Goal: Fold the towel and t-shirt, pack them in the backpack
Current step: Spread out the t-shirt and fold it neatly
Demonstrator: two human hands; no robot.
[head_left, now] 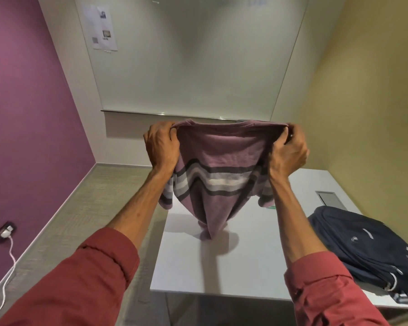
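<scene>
While the left hand [161, 147] and right hand [289, 152] each clutch a shoulder of a mauve striped t-shirt [219, 170], fingers curled tight round the bunched cloth, the garment hangs stretched between them above a white table [245, 267]. Its lowest folds touch the tabletop. A navy backpack [363, 243] lies on the table's right side, apart from the shirt. Red sleeves [104, 267] cover both arms below the bare forearms.
</scene>
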